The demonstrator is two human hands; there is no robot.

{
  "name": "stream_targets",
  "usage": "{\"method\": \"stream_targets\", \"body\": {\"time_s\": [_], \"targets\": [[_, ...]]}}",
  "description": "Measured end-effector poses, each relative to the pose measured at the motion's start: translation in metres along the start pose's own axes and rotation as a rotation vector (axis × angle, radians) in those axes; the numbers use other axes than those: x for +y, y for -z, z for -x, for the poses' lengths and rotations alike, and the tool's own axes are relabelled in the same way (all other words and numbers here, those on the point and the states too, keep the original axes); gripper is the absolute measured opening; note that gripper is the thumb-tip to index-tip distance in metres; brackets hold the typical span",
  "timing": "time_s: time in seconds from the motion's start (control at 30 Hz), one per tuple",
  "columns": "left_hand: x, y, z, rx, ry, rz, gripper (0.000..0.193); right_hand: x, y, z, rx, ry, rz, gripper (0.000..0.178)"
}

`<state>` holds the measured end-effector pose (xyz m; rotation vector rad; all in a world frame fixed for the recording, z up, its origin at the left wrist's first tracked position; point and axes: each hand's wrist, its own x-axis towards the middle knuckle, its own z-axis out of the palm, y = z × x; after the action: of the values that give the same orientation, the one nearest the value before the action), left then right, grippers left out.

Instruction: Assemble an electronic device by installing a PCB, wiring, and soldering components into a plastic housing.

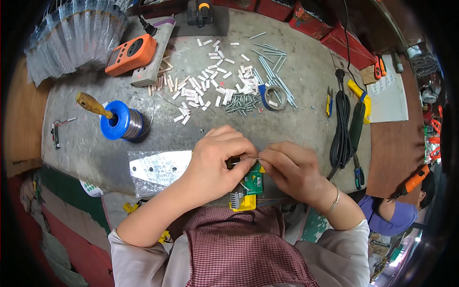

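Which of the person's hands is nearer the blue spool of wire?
Left. The left hand is rightward of the blue spool and lower in the picture; the right hand is farther right, beyond the left.

Circuit board (256, 182) between left hand (222, 155) and right hand (290, 165), at near edge of workbench (306, 131). Bagged plate (160, 166) just left of left hand. Solder spool (129, 123) behind plate, further left; handled tool (93, 104) tilted in its core. Power strip (152, 71) behind spool, power meter (130, 56) at its left. Beyond hands: screws (243, 104), small strips (205, 79) behind and left of them, tape roll (263, 98) right, rods (282, 83) behind roll. Cable (340, 129) right of right hand, cutter knife (329, 103) just left of cable. Bins (351, 46) along far right edge.
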<state>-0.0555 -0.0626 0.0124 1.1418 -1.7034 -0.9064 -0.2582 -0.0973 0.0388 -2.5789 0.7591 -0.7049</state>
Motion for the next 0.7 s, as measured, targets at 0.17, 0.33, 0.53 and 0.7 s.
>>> {"method": "stream_targets", "body": {"time_s": [0.17, 0.33, 0.53, 0.7], "targets": [[-0.003, -0.002, -0.001, 0.044, -0.164, -0.126, 0.015, 0.005, 0.000, -0.001, -0.174, -0.384, -0.442, 0.013], [-0.002, -0.006, 0.000, 0.085, -0.277, -0.234, 0.019, 0.005, 0.009, -0.011, -0.300, -0.918, -1.095, 0.008], [0.016, 0.011, 0.000, 0.098, -0.154, -0.305, 0.031, 0.028, 0.054, -0.048, -0.479, -0.704, -0.535, 0.022], [-0.009, 0.046, -0.012, 0.194, -0.153, -1.104, 0.024, 0.098, 0.026, -0.131, -0.041, -0.286, -0.124, 0.043]]}}
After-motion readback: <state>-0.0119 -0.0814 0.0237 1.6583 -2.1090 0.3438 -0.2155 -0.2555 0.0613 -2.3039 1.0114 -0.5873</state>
